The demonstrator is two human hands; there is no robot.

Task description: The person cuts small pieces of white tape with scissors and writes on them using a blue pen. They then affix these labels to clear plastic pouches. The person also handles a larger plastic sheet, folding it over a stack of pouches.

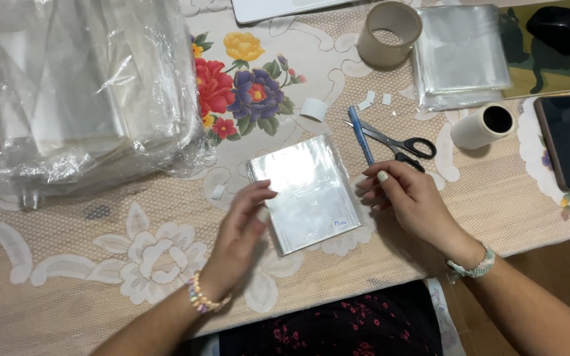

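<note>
Loosely curled, the left hand (242, 227) touches the left edge of a flat clear pouch (305, 193), gripping nothing; the right hand (407, 198), fingers slack and apart, rests at its right edge. Just beyond lie a blue pen (361, 135), scissors (397, 143), tape rolls (388, 33) and stacked plastic bags (460, 56) on a floral lace tablecloth (100, 264).

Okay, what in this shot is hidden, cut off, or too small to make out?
Head view only:
- Small mark on the flat clear plastic pouch: too small to tell.
- Blue pen: lower end hidden behind the right hand.
- Contents of the large crinkled clear plastic bag: blurred by glare and folds.
- White flat device: cut off by the top edge.
- Left hand grip: fingertips overlap the pouch edge; contact unclear.
</note>
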